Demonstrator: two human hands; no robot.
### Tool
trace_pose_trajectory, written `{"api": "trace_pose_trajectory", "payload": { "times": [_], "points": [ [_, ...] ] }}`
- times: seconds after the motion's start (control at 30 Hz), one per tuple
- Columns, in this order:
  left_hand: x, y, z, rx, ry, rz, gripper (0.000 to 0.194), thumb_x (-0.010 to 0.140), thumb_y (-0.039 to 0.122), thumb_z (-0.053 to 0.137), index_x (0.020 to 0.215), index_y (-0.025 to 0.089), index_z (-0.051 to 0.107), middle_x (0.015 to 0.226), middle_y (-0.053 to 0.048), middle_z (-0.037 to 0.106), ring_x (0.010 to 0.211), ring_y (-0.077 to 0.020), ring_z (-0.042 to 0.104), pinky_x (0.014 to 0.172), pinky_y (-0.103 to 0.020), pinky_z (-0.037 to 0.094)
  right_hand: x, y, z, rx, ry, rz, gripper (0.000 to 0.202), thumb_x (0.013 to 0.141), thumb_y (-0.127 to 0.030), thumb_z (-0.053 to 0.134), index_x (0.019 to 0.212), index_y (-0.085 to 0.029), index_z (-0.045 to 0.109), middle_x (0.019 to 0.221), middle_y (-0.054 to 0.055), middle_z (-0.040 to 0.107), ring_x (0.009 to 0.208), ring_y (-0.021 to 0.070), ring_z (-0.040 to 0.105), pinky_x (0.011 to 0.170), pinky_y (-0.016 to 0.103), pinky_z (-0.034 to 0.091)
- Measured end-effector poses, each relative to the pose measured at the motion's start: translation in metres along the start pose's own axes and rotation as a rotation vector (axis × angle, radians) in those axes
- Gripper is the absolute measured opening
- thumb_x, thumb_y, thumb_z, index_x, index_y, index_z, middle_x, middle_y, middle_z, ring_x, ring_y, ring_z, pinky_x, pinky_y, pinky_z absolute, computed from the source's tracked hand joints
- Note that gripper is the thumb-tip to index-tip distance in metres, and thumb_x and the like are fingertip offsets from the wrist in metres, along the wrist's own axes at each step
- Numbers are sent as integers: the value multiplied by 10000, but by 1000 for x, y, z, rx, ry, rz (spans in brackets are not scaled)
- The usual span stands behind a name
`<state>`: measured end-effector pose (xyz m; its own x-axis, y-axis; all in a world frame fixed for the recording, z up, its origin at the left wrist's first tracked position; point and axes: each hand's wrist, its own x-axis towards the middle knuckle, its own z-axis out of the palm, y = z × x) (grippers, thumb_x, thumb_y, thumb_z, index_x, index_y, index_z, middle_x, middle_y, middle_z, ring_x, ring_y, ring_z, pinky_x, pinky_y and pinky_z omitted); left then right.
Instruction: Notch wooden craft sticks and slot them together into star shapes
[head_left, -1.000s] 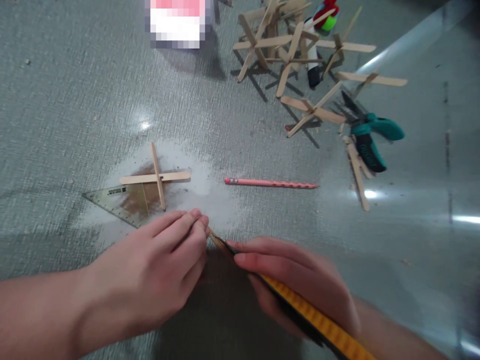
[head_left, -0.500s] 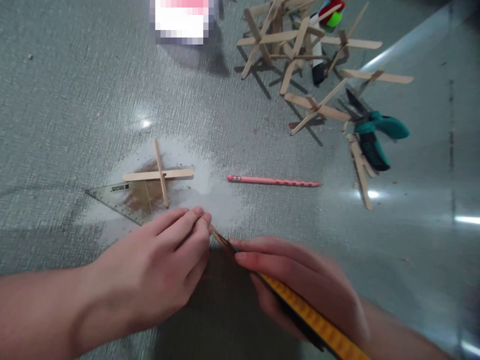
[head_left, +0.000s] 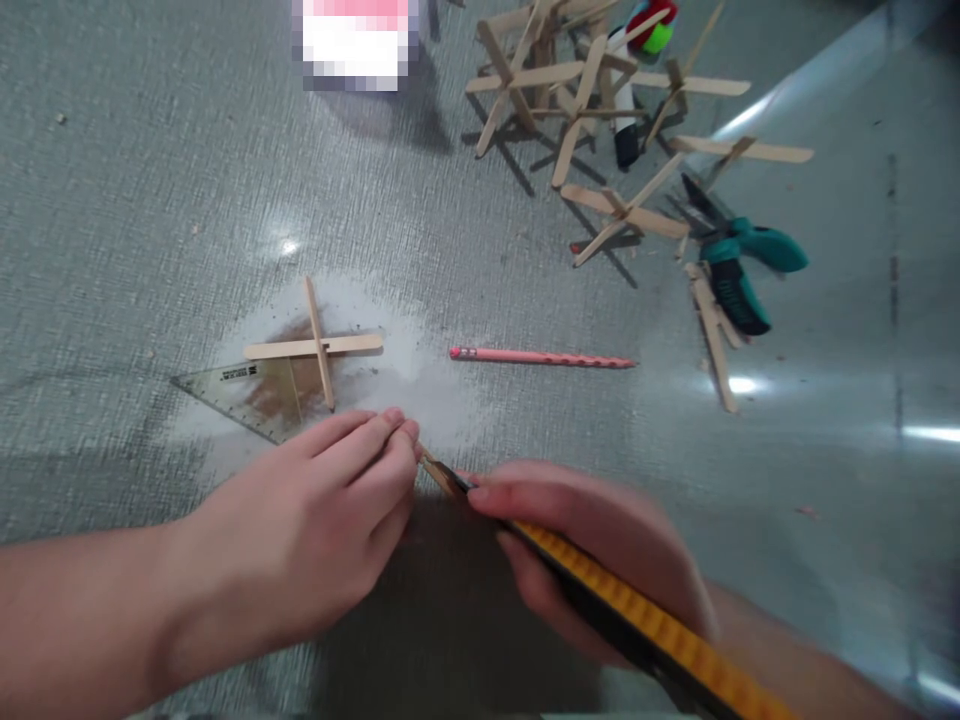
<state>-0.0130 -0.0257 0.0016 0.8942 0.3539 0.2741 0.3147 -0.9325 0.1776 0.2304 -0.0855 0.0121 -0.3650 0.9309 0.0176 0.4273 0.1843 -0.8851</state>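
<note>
- Since the earlier frames little has changed: the left hand (head_left: pixel 300 545) still pinches the near end of a small wooden stick (head_left: pixel 433 470) with its fingers closed narrow on it, low on the grey worktop (head_left: pixel 112 200).
- The right hand (head_left: pixel 600 560) has slid slightly lower and blurred; its fingers stay wrapped around a yellow-and-black utility knife (head_left: pixel 637 625), whose tip meets the stick just right of the left fingertips.
- The stick lies between the two hands, over a dark patch on the worktop.
- Just beyond the left hand a cross of two sticks (head_left: pixel 319 346) lies on a clear set square (head_left: pixel 240 395), unmoved.
- A pink pencil (head_left: pixel 541 357) lies flat, near and beyond the right hand, where it was before.
- Farther off, a heap of glued stick crosses (head_left: pixel 577 100) stands at the top, with teal-handled pliers (head_left: pixel 739 270) and loose sticks (head_left: pixel 716 335) to its right.
- Nothing lies between the hands and the stick; the left fingers cover its near end.
</note>
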Motion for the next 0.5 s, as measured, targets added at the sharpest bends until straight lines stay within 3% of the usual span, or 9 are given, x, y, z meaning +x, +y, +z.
{"api": "trace_pose_trajectory", "payload": {
  "times": [0.17,0.5],
  "points": [
    [0,1,0,40,3,8,291,1014,143,468,1066,-1,716,1144,-185,738,1074,-306,701,968,-440,607,5,1,-3,-51,17,-52,433,827,-22,543,1161,-282,635,892,7,774,751,136,757,697,213,630],
    [2,1,-1,48,-11,17,301,1000,113,455,1095,-41,695,1134,-210,743,1048,-337,719,934,-461,618,-1,-10,9,62,163,220,217,901,-137,619,1061,-270,682,794,-15,788,682,147,761,613,222,605]
  ]
}}
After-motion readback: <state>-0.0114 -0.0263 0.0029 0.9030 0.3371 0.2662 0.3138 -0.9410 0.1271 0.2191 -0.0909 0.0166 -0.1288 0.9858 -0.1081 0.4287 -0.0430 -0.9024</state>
